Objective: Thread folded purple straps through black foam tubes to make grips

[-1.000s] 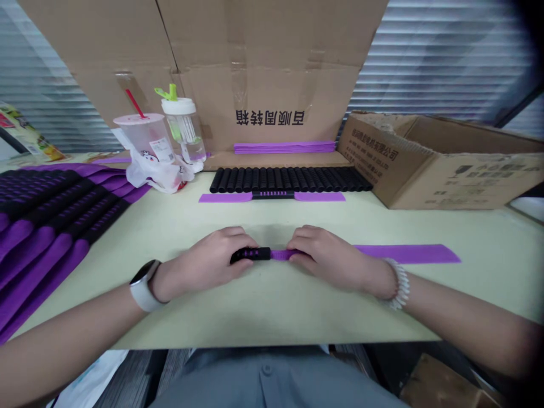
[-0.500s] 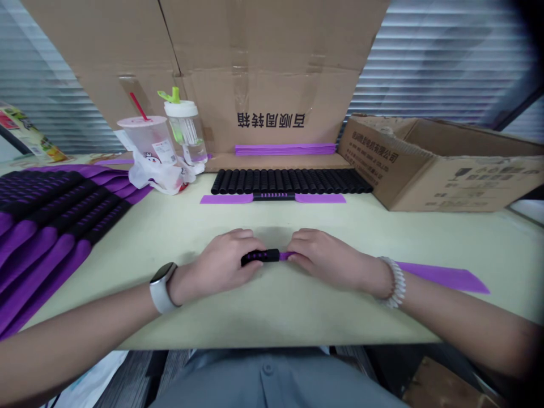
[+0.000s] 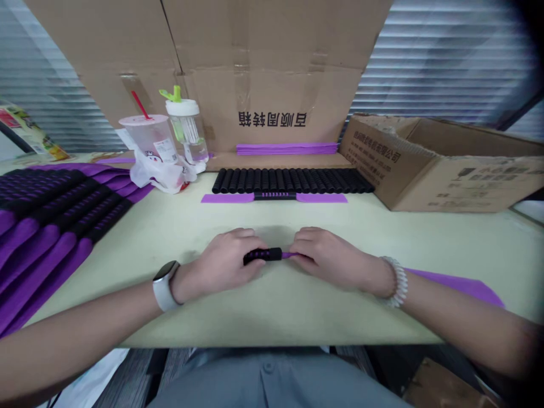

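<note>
My left hand (image 3: pixel 232 258) is closed around a black slotted tube (image 3: pixel 274 254), whose right end sticks out past my thumb. Out of that end comes a purple strip (image 3: pixel 286 255), pinched by the fingers of my right hand (image 3: pixel 325 255). The strip's flat far part (image 3: pixel 461 286) passes under my right forearm and lies on the table. Just beyond my hands rests a finished-looking piece, a black slotted tube (image 3: pixel 275 196) with purple strip showing at both ends. Behind it stands a row of black ribbed tubes (image 3: pixel 293 180).
Several purple strips with black tubes (image 3: pixel 63 221) are piled at the left. A stack of purple strips (image 3: pixel 287 149) lies by the cardboard panel (image 3: pixel 272 68). An open cardboard box (image 3: pixel 463 175) stands right. A cup with a straw (image 3: pixel 148 136) and a bottle (image 3: pixel 187 127) stand back left.
The purple strip's far end at the right has shifted a little right and toward me. The strip between my hands looks narrower. Both hands keep their hold and have hardly moved.
</note>
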`<state>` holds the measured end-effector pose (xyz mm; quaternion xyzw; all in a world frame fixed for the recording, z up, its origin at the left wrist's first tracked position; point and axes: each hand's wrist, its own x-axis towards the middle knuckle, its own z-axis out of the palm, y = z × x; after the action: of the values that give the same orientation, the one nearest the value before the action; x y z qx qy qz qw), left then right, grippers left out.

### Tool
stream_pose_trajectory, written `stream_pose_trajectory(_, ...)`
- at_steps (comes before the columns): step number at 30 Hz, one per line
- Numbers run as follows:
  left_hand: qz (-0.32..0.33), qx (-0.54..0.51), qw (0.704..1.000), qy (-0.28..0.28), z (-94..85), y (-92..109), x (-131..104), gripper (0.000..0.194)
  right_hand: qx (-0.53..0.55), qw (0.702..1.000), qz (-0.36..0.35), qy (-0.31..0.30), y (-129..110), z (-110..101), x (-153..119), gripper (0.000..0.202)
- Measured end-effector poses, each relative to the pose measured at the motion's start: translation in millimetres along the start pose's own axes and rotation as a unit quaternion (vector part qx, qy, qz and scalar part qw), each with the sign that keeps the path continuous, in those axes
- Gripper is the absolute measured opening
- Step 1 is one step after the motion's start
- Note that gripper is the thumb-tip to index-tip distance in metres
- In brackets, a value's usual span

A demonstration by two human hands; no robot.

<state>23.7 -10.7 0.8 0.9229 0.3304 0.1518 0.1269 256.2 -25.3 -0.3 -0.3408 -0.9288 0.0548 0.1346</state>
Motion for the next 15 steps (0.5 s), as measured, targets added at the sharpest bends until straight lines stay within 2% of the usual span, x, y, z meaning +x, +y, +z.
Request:
stream_pose_trajectory(11, -0.014, 0.029, 0.999, 0.000, 2.4, 3.0, -0.8, 0.020, -0.027, 0.999, -0.037, 0.010, -4.1, 4.9, 5.7, 0.020)
stream_pose_trajectory(15, -0.026, 0.034, 0.999, -0.007, 1.5, 4.7, 0.9, 0.018, -0.014, 1.000, -0.024, 0.008, -3.5, 5.7, 5.9, 0.016)
